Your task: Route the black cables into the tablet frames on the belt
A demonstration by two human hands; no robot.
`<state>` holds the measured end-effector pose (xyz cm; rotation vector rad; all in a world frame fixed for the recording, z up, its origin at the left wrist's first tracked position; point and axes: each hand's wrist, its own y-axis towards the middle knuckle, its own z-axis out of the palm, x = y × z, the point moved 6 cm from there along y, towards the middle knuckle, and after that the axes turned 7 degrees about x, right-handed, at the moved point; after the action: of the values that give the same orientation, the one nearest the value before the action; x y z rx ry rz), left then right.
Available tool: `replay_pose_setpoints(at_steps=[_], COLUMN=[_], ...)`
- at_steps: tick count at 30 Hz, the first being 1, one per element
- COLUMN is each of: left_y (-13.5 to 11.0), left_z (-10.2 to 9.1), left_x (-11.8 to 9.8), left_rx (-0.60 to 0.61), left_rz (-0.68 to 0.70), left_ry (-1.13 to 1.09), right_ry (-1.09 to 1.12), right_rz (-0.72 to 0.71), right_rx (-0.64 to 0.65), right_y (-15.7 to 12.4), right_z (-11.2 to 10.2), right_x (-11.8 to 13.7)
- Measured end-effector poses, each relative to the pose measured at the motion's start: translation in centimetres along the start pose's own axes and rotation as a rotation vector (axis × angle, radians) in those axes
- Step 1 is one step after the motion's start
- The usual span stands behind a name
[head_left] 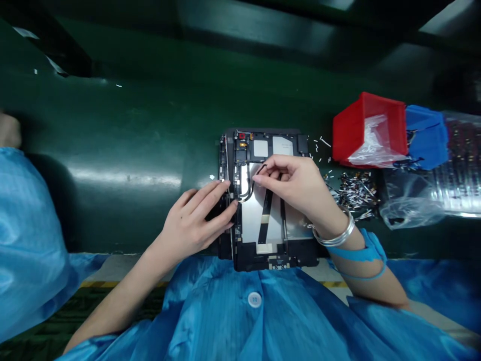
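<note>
An opened tablet [250, 228] lies at the table's front edge, its inner boards and silver plate facing up. It appears to lie on another similar black unit [222, 245]. My left hand [197, 218] rests at the tablet's left edge, fingers stretched and apart, the tips touching the side beside a bent thin black cable [251, 190]. Above the silver plate, my right hand [295, 183] pinches the cable's upper end between thumb and index finger. Its other fingers are curled. A flat black ribbon cable [266, 220] runs down the plate beneath this hand.
To the right stand a red bin [347, 133] holding plastic bags and a blue bin [428, 130]. A pile of small metal parts [358, 193] lies before them, near clear plastic packaging [413, 200]. White scraps [319, 145] are scattered about. Another person's blue sleeve [30, 235] is at far left.
</note>
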<state>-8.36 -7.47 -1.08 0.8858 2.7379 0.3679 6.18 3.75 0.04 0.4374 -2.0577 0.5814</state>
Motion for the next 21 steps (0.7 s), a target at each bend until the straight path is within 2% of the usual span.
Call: replay_pose_setpoints(at_steps=[6, 11, 21], left_y=[0.4, 1.1, 1.5], left_z=[-0.4, 0.2, 0.6], left_x=[-0.1, -0.1, 0.2], left_rx=[0.019, 0.102, 0.134], left_rz=[0.038, 0.086, 0.141], left_ry=[-0.084, -0.099, -0.123], right_ry=[-0.02, -0.092, -0.208], right_rz=[0.008, 0.014, 0.026], right_rx=[0.044, 0.022, 0.034], right_y=[0.6, 0.8, 1.0], right_z=[-0.1, -0.1, -0.1], right_x=[-0.3, -0.4, 0.1])
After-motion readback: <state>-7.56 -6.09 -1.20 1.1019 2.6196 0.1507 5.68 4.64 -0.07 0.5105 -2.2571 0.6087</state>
